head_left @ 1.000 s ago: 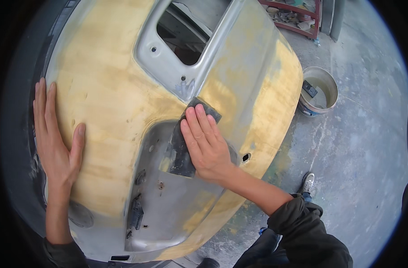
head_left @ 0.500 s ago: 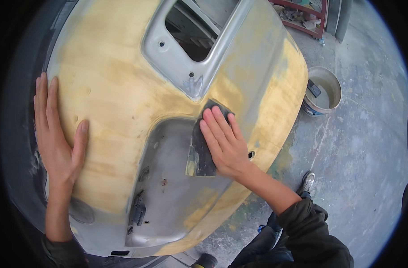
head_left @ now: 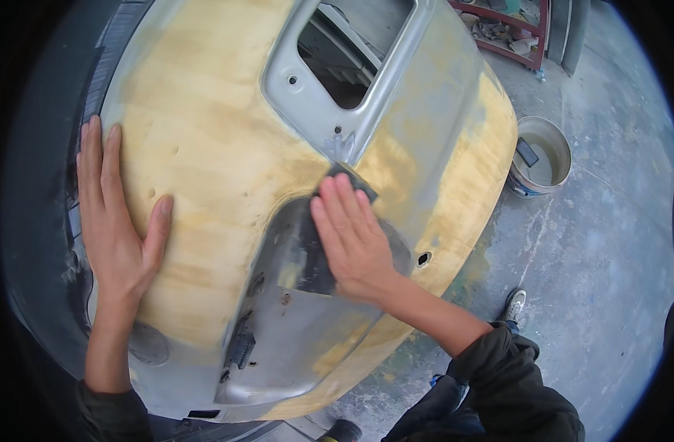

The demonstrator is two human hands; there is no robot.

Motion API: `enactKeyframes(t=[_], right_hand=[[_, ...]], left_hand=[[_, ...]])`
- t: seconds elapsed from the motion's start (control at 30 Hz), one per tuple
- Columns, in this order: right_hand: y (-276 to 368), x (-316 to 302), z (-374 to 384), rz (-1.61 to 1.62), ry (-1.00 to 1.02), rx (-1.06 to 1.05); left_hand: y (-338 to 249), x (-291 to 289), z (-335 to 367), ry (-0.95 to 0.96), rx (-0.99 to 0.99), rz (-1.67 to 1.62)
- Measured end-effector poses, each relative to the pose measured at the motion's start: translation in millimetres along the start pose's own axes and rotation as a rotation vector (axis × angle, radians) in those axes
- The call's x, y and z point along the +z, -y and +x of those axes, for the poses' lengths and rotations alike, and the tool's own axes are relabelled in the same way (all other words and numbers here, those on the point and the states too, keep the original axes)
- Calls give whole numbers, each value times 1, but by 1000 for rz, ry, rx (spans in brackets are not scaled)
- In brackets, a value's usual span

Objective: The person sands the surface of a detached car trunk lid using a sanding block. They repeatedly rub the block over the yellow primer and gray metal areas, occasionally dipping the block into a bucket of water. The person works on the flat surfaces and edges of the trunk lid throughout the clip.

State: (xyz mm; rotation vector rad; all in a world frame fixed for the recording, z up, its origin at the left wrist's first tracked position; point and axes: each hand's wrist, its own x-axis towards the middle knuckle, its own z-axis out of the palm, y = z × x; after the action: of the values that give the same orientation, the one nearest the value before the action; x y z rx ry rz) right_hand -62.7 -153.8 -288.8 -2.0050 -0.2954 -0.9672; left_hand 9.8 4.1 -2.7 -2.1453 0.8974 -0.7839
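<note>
A curved vehicle body panel [head_left: 211, 147], patched in yellow filler and grey primer, spans the view. My left hand [head_left: 119, 228] rests flat along the panel's left edge, fingers stretched and thumb out, holding nothing. Under my right hand [head_left: 354, 247] a dark sheet of sandpaper [head_left: 312, 271] lies against the panel. Its fingers are straight and press the sheet over the upper rim of a grey recess [head_left: 278, 353]. One end of the sheet shows beyond the fingertips, the other beside the palm, blurred by motion. A window opening with a grey frame [head_left: 311, 99] lies above.
On the floor to the right stands a round bucket [head_left: 530, 189] with cloudy water and a dark block [head_left: 527, 152] inside. A red metal rack [head_left: 541, 33] holding scraps is at the far right. My shoe [head_left: 515, 303] shows on the grey floor [head_left: 602, 243].
My right hand has slid slightly left across the panel with the sandpaper. The view has shifted, so the panel and bucket appear further right. My left hand keeps its place at the edge.
</note>
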Motion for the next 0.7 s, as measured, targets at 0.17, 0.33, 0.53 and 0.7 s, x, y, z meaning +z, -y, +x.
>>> enactKeyframes(t=[0.17, 0.33, 0.53, 0.7], right_hand=[[17, -4, 71, 104, 0, -232], [-11, -11, 37, -24, -30, 61], [2, -12, 34, 28, -18, 45], [21, -10, 103, 164, -161, -18]], left_hand=[[-1, 2, 3, -33, 12, -53], [-2, 0, -1, 5, -1, -23], [-5, -2, 2, 7, -9, -68], [-6, -4, 3, 3, -11, -82]])
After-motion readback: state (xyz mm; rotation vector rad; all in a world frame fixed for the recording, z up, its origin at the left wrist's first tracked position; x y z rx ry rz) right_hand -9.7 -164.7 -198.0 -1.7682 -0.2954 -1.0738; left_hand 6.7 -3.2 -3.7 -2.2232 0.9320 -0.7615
